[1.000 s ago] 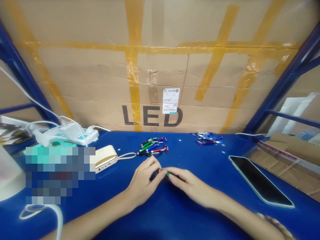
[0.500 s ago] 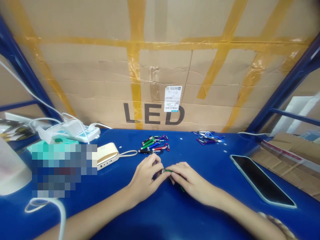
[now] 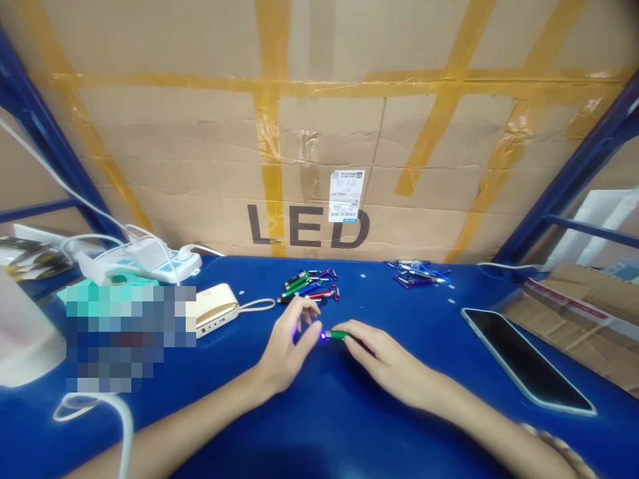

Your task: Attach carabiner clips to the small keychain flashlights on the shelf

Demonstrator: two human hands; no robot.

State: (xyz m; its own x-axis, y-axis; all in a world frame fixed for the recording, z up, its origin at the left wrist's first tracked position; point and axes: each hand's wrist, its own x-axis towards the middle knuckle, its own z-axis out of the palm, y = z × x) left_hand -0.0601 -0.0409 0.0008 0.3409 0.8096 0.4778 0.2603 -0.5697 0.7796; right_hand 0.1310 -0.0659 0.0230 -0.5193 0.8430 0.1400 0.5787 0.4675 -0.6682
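A small green keychain flashlight point(image 3: 335, 335) lies pinched in my right hand point(image 3: 384, 356), its metal tip glowing blue-violet toward the left. My left hand point(image 3: 288, 349) is close by, its fingers spread and its fingertips just beyond the lit tip, apparently not touching it. Behind the hands lies a tangled pile of coloured keychain flashlights with carabiner clips point(image 3: 308, 286). A second pile of blue, purple and silver carabiner pieces point(image 3: 419, 273) lies further right.
The blue tabletop point(image 3: 319, 426) holds a gold-and-white power bank point(image 3: 215, 309) with a cord loop and a black smartphone point(image 3: 526, 359). A white power strip point(image 3: 150, 265) with plugged-in cables stands back left. A large taped LED cardboard box point(image 3: 309, 133) stands behind, between blue shelf uprights. A pixelated patch point(image 3: 130, 339) hides the left area.
My left hand has drawn back from the flashlight and its fingers have opened. The flashlight's tip now glows blue-violet, and the flashlight stays in my right hand.
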